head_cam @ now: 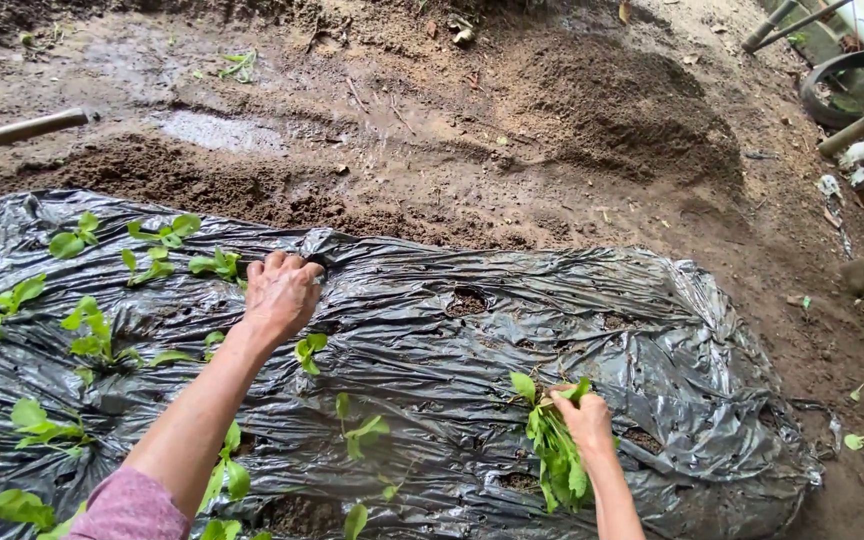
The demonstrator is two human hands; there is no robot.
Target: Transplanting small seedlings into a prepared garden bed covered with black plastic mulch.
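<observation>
Planted seedlings (92, 335) stood in holes through the black plastic sheet (432, 340) at the left; the left hand (280, 293) pressed down at the sheet's far edge, fingers curled, holding nothing visible; further right, the right hand (586, 418) clasped a bunch of green seedlings (556, 452) above the sheet; bare soil (512, 150) lay beyond.

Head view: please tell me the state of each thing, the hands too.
Left hand: fingers curled, pressing on the sheet's far edge.
Right hand: shut on seedlings, held loose.
Plastic sheet: spread over soil, wrinkled, holed.
Planted seedlings: upright in holes.
Soil: bare, wet.
</observation>
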